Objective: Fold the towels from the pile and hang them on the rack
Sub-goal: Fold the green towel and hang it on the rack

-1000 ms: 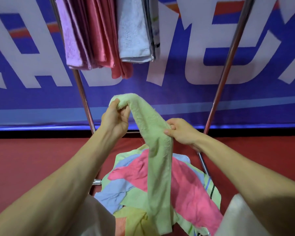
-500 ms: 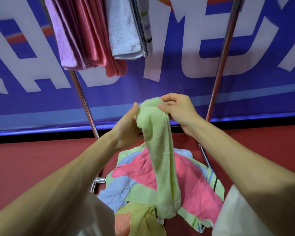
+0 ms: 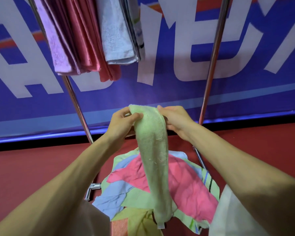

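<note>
Green towel (image 3: 152,150) held by its top, hanging long and narrow over the pile (image 3: 186,184).

The left hand (image 3: 121,123) pinches the top edge between thumb and fingers, and the right hand (image 3: 175,120) grips the same edge just beside it, fingers curled round the cloth (how many layers each one holds I cannot tell, the fold hides them). The towel's long axis runs straight down from the hands, and its lower end reaches the pile. The rack (image 3: 213,57) rises behind and above, with the hung towels (image 3: 116,31) at the upper left. The free place seems to lie up and to their right, so I judge the right hand is nearer to it.
</note>
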### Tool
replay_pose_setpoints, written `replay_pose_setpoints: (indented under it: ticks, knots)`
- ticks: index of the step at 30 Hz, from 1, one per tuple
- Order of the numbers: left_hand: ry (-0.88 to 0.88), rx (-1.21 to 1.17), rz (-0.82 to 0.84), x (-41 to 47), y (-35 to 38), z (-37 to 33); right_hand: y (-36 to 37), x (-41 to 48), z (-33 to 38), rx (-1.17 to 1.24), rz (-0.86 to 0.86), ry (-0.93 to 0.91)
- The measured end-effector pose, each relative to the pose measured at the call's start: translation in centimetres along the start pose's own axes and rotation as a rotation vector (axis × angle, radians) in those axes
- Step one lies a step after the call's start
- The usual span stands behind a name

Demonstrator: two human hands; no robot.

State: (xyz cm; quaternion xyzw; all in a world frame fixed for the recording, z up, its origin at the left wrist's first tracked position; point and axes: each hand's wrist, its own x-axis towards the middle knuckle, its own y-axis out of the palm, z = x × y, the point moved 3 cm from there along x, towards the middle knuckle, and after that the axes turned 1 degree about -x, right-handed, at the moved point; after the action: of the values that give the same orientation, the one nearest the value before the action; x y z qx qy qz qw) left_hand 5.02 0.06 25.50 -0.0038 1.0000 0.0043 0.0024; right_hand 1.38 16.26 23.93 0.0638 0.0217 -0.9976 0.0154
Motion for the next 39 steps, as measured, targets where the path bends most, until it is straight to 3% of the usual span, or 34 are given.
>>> replay_pose_setpoints:
  ticks: [5,11,16,18,24,27,31,39]
  knots:
    - [0.07,-0.103,-0.091,0.0,0.0,-1.3,0.5,-0.2,-0.9,-0.014,0.142,0.136]
    - [0.074,-0.195,-0.222,0.7,-0.9,-1.6,1.9,-0.9,-1.8,0.094,0.407,0.091]
    - [0.055,-0.337,-0.296,0.8,-1.8,-2.0,2.3,-1.8,-1.5,0.128,0.519,0.096]
    - [0.035,-0.385,-0.383,0.9,-2.7,-1.8,2.2,-1.9,-1.5,0.019,0.519,0.048]
    - [-0.099,-0.631,-0.572,0.9,-4.3,-1.2,1.7,-1.4,-0.9,-0.254,0.263,-0.213]
    - [-0.239,-0.745,-0.477,1.3,-4.4,0.0,2.0,-1.5,0.1,-0.362,0.174,-0.335]
    - [-0.361,-0.623,-0.351,1.4,-3.8,0.5,2.1,-1.7,1.2,-0.333,0.076,-0.428]
    - [-0.43,-0.333,0.076,1.0,-1.4,1.4,0.5,-1.5,2.3,-0.226,-0.074,-0.36]
